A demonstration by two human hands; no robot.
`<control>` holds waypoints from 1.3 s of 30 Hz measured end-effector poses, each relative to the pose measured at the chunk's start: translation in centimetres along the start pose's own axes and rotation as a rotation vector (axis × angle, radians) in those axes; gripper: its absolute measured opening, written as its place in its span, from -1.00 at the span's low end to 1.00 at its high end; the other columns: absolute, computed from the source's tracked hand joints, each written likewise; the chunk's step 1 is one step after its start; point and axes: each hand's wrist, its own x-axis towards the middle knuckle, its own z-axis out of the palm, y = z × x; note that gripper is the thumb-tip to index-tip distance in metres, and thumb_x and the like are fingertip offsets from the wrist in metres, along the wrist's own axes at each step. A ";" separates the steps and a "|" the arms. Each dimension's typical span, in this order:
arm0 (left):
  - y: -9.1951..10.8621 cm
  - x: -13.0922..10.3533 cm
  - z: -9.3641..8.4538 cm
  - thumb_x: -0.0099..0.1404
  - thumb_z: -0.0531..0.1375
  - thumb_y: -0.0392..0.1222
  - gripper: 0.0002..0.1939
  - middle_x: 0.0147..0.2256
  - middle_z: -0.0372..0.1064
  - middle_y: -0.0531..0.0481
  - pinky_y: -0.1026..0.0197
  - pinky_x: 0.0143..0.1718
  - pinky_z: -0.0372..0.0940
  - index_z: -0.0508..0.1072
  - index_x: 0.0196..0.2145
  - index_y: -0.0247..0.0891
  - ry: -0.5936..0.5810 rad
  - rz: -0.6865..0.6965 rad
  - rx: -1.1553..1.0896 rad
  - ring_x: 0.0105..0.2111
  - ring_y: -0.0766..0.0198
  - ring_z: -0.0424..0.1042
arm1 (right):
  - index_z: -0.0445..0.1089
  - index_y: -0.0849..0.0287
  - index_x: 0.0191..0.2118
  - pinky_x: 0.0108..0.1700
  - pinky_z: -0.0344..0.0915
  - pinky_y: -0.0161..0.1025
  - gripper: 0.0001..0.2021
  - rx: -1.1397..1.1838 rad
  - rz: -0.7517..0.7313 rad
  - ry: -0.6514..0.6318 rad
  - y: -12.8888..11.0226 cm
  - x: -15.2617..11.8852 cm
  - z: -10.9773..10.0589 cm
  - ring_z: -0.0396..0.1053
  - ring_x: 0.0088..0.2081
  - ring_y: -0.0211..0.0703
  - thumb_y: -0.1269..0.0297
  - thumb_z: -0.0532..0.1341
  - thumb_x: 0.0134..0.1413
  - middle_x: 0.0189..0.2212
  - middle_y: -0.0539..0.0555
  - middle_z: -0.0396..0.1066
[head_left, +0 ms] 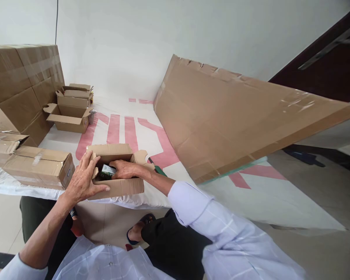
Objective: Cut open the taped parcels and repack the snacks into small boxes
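The right hand point(121, 170) is inside the open carton point(115, 188) on the desk point(140, 200), and its fingertips are hidden, so I cannot tell if they grip. One small dark packet point(107, 172), partly covered, lies in the carton, just left of this hand. The left hand point(83, 179) is apart from it, clamped on the carton's left end. Two open boxes point(68, 123) stand far left.

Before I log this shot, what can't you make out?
All in the head view:
Right hand: fingertips hidden by the hand itself.
Item in the box: label too small to read.
Green thing: partly hidden by the right forearm.
Stacked boxes: cut off by the left edge.
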 end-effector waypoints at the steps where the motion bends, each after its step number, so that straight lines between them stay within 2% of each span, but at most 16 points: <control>1: 0.0 0.0 0.1 0.23 0.43 0.46 0.20 0.59 -0.14 -0.48 -0.45 0.46 0.13 0.07 0.57 -0.13 -0.008 -0.008 0.012 0.59 -0.45 -0.09 | 0.57 0.15 -0.12 -0.33 0.29 -0.25 -0.75 0.075 -0.004 0.025 0.1 -0.6 -0.5 0.54 -0.26 -0.01 0.30 0.39 0.02 -0.21 0.10 0.65; 4: -0.1 -0.1 0.1 0.34 0.33 0.49 0.22 0.60 -0.09 -0.46 -0.52 0.42 0.12 -0.12 0.65 -0.12 -0.060 -0.036 0.050 0.60 -0.50 -0.19 | 0.51 0.12 -0.24 -0.39 0.19 -0.29 -0.83 0.279 -0.034 0.143 0.6 -2.2 -2.2 0.39 -0.39 -0.17 0.27 0.32 -0.02 -0.41 -0.05 0.51; 7: -0.3 -0.1 -0.5 0.46 0.23 0.43 0.11 0.59 -0.05 -0.43 -0.51 0.40 0.14 -0.18 0.66 -0.11 -0.102 -0.033 0.084 0.61 -0.48 -0.20 | 0.49 0.13 -0.29 -0.35 0.24 -0.30 -0.81 0.486 -0.100 0.227 1.2 -3.6 -4.0 0.38 -0.35 -0.19 0.13 0.31 0.06 -0.40 -0.06 0.48; 10: -0.1 0.8 -2.0 0.56 0.17 0.28 -0.06 0.58 0.01 -0.39 -0.46 0.42 0.14 -0.13 0.65 -0.08 -0.082 -0.035 0.111 0.59 -0.39 -0.06 | 0.54 0.16 -0.26 -0.29 0.33 -0.29 -0.69 0.732 -0.131 0.177 1.5 -4.3 -5.2 0.45 -0.30 -0.16 -0.02 0.35 0.11 -0.33 0.01 0.55; 12: 0.5 2.0 -3.2 0.55 0.22 0.15 -0.09 0.60 -0.04 -0.33 -0.42 0.46 0.13 -0.09 0.64 -0.05 -0.045 -0.005 0.125 0.59 -0.33 -0.02 | 0.56 0.17 -0.29 -0.30 0.37 -0.28 -0.67 0.826 -0.113 0.138 1.3 -4.4 -5.5 0.47 -0.32 -0.15 -0.03 0.42 0.09 -0.32 0.05 0.59; 14: 1.5 3.6 -4.2 0.47 0.30 -0.01 -0.08 0.61 -0.05 -0.27 -0.37 0.50 0.10 -0.02 0.62 -0.05 -0.033 0.075 0.126 0.60 -0.28 -0.03 | 0.59 0.18 -0.30 -0.32 0.40 -0.28 -0.70 0.865 -0.068 0.096 0.9 -4.4 -5.3 0.49 -0.33 -0.13 0.02 0.48 0.06 -0.33 0.07 0.61; 15: 2.0 4.5 -4.5 0.42 0.31 -0.09 -0.09 0.59 0.01 -0.26 -0.34 0.51 0.10 0.05 0.60 -0.07 -0.050 0.122 0.118 0.59 -0.26 0.00 | 0.61 0.18 -0.28 -0.32 0.42 -0.27 -0.71 0.883 -0.049 0.076 0.7 -4.3 -5.2 0.51 -0.33 -0.12 0.05 0.50 0.06 -0.33 0.07 0.62; 17: 2.9 6.0 -4.7 0.36 0.31 -0.19 -0.19 0.46 0.28 -0.26 -0.30 0.46 0.19 0.25 0.52 -0.10 -0.126 0.192 0.080 0.50 -0.24 0.20 | 0.64 0.18 -0.22 -0.28 0.47 -0.28 -0.74 0.942 -0.039 0.043 0.4 -4.2 -4.8 0.54 -0.30 -0.12 0.09 0.51 0.11 -0.31 0.08 0.64; 19: 3.2 7.2 -4.6 0.33 0.31 -0.22 -0.33 0.26 0.50 -0.22 -0.24 0.36 0.33 0.44 0.38 -0.09 -0.194 0.208 0.015 0.33 -0.21 0.41 | 0.64 0.20 -0.16 -0.23 0.51 -0.27 -0.72 1.039 -0.076 0.043 0.6 -4.4 -4.6 0.56 -0.26 -0.12 0.07 0.47 0.20 -0.27 0.10 0.65; 21: 2.9 8.0 -4.2 0.30 0.33 -0.17 -0.44 0.12 0.58 -0.16 -0.18 0.26 0.41 0.54 0.26 -0.08 -0.198 0.159 -0.082 0.19 -0.18 0.51 | 0.62 0.21 -0.11 -0.21 0.55 -0.23 -0.64 1.161 -0.126 0.075 1.1 -4.6 -4.4 0.58 -0.25 -0.10 -0.03 0.42 0.29 -0.23 0.14 0.65; 24: 2.0 8.7 -3.6 0.27 0.39 0.01 -0.50 -0.03 0.62 -0.10 -0.09 0.10 0.48 0.59 0.12 -0.17 -0.139 -0.003 -0.281 0.00 -0.09 0.57 | 0.57 0.19 -0.02 -0.15 0.59 -0.19 -0.56 1.314 -0.227 0.205 2.1 -4.8 -3.9 0.61 -0.20 -0.08 -0.13 0.38 0.31 -0.14 0.17 0.66; 27: 1.7 9.2 -2.9 0.24 0.42 0.20 -0.45 -0.16 0.60 -0.08 0.05 -0.16 0.52 0.61 0.01 -0.25 -0.131 -0.156 -0.547 -0.16 0.01 0.58 | 0.55 0.15 0.08 -0.08 0.58 -0.24 -0.56 1.285 -0.307 0.373 2.1 -4.0 -2.7 0.60 -0.10 -0.11 -0.02 0.44 0.23 0.02 0.18 0.63; 31: 2.4 9.4 -1.8 0.17 0.48 0.34 -0.31 -0.09 0.61 -0.15 0.10 -0.30 0.56 0.61 0.00 -0.29 -0.100 -0.266 -0.787 -0.09 -0.05 0.60 | 0.49 0.07 0.28 -0.05 0.57 -0.21 -0.46 1.062 -0.241 0.571 1.1 -2.0 -0.7 0.55 0.08 -0.03 0.12 0.42 0.22 0.20 0.17 0.54; 36: 2.2 9.3 -0.6 0.17 0.47 0.39 -0.25 0.06 0.58 -0.23 0.11 -0.27 0.56 0.60 0.05 -0.29 -0.065 -0.314 -0.931 0.02 -0.10 0.58 | 0.33 -0.02 0.45 0.03 0.55 -0.12 -0.38 0.963 -0.172 0.592 0.5 -0.5 0.6 0.55 0.08 -0.02 0.23 0.29 0.31 0.08 0.13 0.59; 39: 1.8 9.1 -0.3 0.13 0.54 0.25 -0.24 0.05 0.59 -0.23 0.07 -0.18 0.56 0.56 0.12 -0.29 -0.105 -0.302 -0.975 0.01 -0.08 0.59 | 0.32 -0.03 0.45 -0.02 0.57 -0.13 -0.37 0.970 -0.193 0.612 0.8 -0.2 1.1 0.54 0.10 0.01 0.18 0.29 0.31 0.09 0.15 0.58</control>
